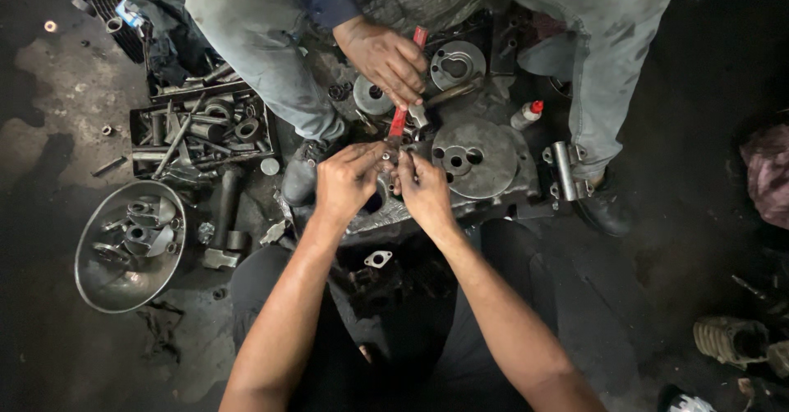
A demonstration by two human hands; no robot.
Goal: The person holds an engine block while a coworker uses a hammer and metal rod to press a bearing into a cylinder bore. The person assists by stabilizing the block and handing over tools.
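Observation:
My left hand [347,184] and my right hand [425,190] meet over a grey metal engine block [493,184] on the floor, fingertips pinched together on a small metal part [392,159] that is mostly hidden. Across from me a seated person's hand [382,57] holds a red-handled tool [404,104] whose tip points down at the same spot. A round metal disc [475,159] with holes sits on the block just right of my right hand.
A metal bowl [107,285] with parts lies at left, beside a black tray [144,120] of tools and bolts. Two smaller discs [457,63] and a small red-capped bottle [526,115] lie near the other person's legs and shoes. A small gasket [377,258] lies near my knees.

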